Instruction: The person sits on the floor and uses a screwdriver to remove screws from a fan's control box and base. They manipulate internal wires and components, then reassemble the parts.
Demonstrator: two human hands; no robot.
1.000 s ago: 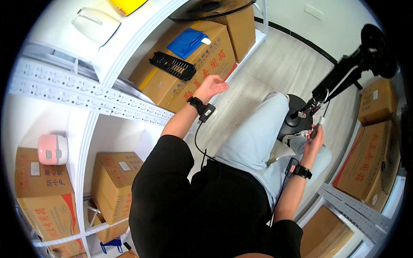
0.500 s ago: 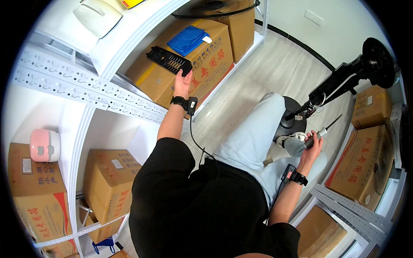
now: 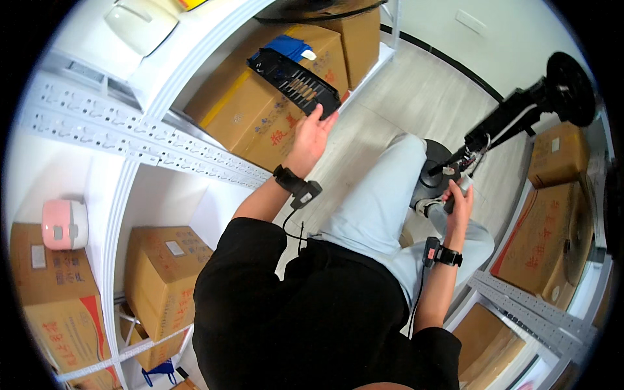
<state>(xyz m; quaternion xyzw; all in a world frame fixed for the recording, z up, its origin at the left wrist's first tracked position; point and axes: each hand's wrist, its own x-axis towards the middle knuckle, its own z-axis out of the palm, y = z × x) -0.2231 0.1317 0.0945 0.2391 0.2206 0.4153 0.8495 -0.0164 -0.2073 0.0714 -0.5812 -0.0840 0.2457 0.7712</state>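
Note:
My left hand grips the near end of a long black plastic panel, marked by a row of pale and brown slot-like strips. The panel is tilted in the air over a cardboard box. My right hand is closed round a screwdriver with a grey and dark handle; its shaft is hard to make out against the stand. Just beyond that hand leans a black pedestal fan body with exposed wires, on a round black base.
A folded blue cloth lies on the box, and a black fan grille is above it. White metal shelving with cartons lines my left. More cartons and a shelf frame stand at right. My legs flank the fan base.
My left hand has lifted the black panel off the box and brought it right and closer. My right hand has moved the screwdriver up and left, beside the fan's wired part.

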